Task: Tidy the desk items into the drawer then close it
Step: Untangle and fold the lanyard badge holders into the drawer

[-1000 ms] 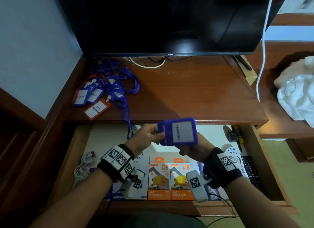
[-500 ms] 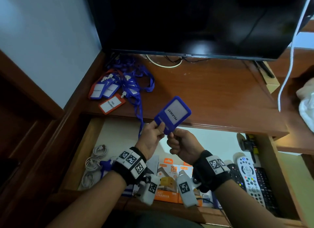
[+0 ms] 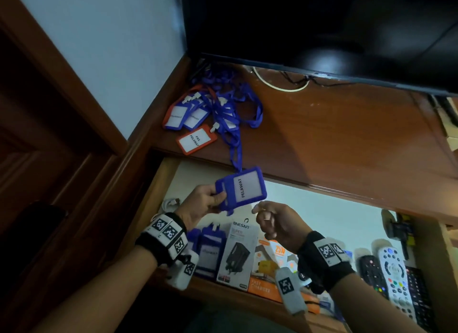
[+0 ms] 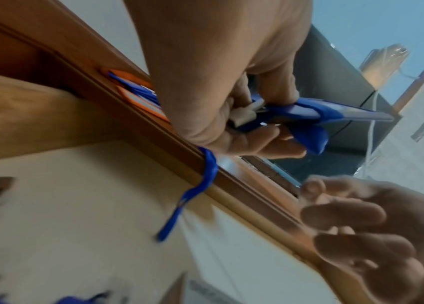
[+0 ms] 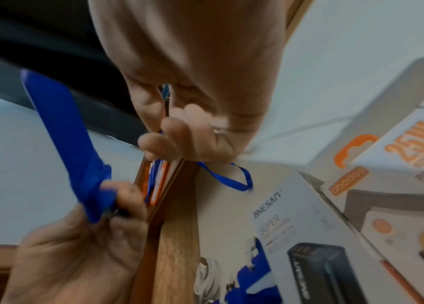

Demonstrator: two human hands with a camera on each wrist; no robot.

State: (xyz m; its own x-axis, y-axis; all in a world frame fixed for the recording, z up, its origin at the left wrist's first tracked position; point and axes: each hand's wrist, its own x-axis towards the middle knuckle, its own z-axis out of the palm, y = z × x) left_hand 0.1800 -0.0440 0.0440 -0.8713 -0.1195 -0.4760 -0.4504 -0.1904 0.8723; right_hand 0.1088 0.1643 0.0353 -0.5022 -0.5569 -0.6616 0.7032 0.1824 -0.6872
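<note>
— From the head view: left hand [image 3: 202, 203] pinching the near edge of a blue badge holder [image 3: 244, 187], thumb on top, fingers curled beneath. Held above the open drawer [image 3: 163, 181], card face up, "PELAWAT" readable.

— From the left wrist: same holder [image 4: 309, 112] seen edge-on only, no lettering. A white plastic clip [image 4: 244, 115] tucked against the palm, hidden from the head view.

— Right hand [image 3: 277, 223]?

— Just beside the holder, not touching it. Fingers loosely curled, thumb and forefinger close together, holding nothing. In the left wrist view, blurred, fingers [image 4: 343, 214] a little apart.

— Lanyard?

— Blue strap [image 3: 235, 149] running from the holder's far corner up over the desk [image 3: 334, 134] edge to the pile of badges [image 3: 195, 114] in the back left corner. In the right wrist view only: a loop of strap [image 5: 231, 181] hanging below the desk lip, over the drawer floor.

— Inside the drawer?

— Head view: more blue holders [image 3: 210, 253] at the front left, a black-and-white charger box [image 3: 238, 253], an orange charger box [image 3: 267, 270], remote controls [image 3: 394, 275] at the right. Right wrist view: "25W" lettering close up, and a coiled white cable [image 5: 208, 281] by the drawer's left wall.
</note>
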